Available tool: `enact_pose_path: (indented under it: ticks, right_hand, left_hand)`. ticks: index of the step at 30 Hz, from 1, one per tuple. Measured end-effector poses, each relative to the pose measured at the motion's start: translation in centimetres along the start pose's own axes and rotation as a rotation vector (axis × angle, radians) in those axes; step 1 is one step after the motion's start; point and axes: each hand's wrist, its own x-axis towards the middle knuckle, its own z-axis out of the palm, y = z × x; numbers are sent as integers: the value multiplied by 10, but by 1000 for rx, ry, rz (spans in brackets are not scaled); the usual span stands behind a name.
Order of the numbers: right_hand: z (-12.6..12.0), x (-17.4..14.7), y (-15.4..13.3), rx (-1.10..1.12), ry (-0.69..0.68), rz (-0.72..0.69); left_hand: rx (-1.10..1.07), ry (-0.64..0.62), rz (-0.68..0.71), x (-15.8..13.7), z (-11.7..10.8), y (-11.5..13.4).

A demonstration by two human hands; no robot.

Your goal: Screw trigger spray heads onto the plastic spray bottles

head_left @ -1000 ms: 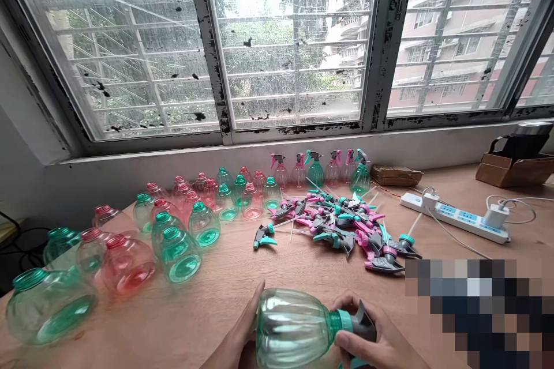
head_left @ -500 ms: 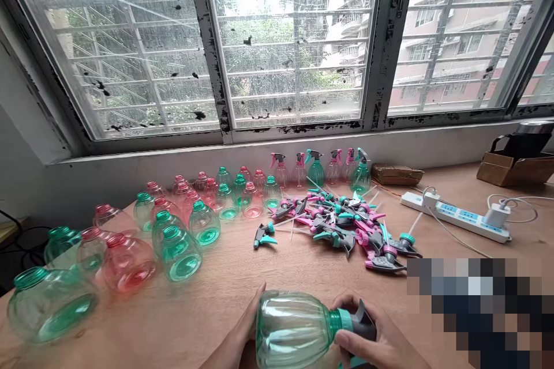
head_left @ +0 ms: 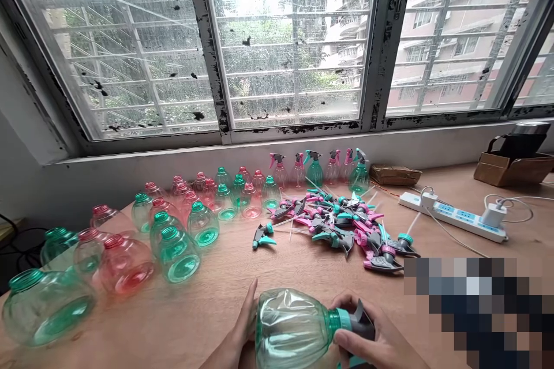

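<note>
Barred windows stand behind a wooden table; over its near side a green bottle is held sideways, left hand half-open against its base, right hand curled around the trigger sprayer head; turning the teal collar squarely, gripping lightly, should suit.

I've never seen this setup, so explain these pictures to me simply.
There is no machine: a person works with bare hands, and one camera worn on the head looks forward and down. The left hand is at the base of a ribbed, transparent green plastic bottle; the right hand holds the turquoise and grey plastic spray head at its neck. On the brown wooden table stand open transparent green and red plastic bottles, left, beside a heap of grey, pink and turquoise plastic spray heads. A white plastic power strip lies right.
</note>
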Motion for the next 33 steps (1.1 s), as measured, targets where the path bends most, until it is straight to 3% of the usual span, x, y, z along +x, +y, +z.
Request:
enact_pose_path:
  ticks: [19,27,33]
  right_hand:
    - [2,-1,-6,38,-5,-11]
    - [1,-1,-4,57,0,14]
    - [1,0,-1,38,-7,-11]
  left_hand:
    - [66,-42,-14,-3,-4,7]
    - [22,-7,-63,-3,4,16]
    - [-27,-36,-14,-2,4,15]
